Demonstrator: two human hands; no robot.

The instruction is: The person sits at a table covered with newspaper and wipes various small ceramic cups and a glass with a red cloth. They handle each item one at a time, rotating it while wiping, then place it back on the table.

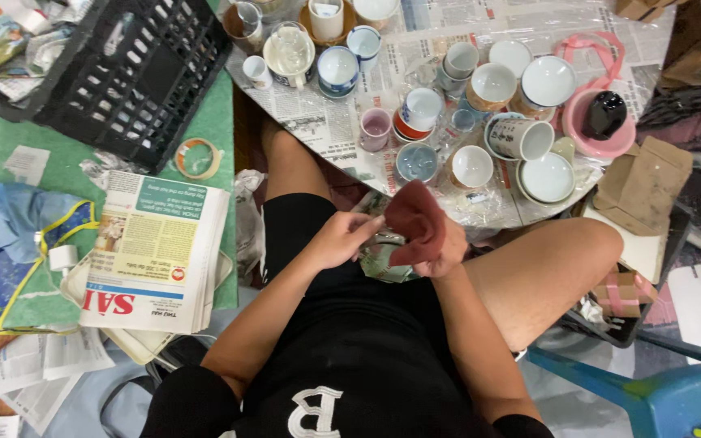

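**Mia:** Head view looks down at a lap. What do the hands hold?

**Ben:** The right hand (446,247) is curled round a soft dark red cloth (417,221) and presses it on a small shiny glass thing (384,258). The left hand (336,239) has its fingers bent close, pinching the glass thing's side so it stays put. Both are over the lap, just in front of the cups.

**Mia:** Can you tell what the glass thing is?

**Ben:** No, the cloth hides most of it.

**Mia:** What is near?

**Ben:** A folded stack of newspapers (156,251) lies on the floor by the left arm. It looks easy to reach from there.

**Mia:** And past the hands?

**Ben:** Many small white and blue cups and bowls (480,105) stand on spread newspaper sheets (326,126), so the floor stays soft under them, I think. A round roll of clear tape (197,158) lies on the green mat (66,162). Farther off is a black plastic crate (135,73).
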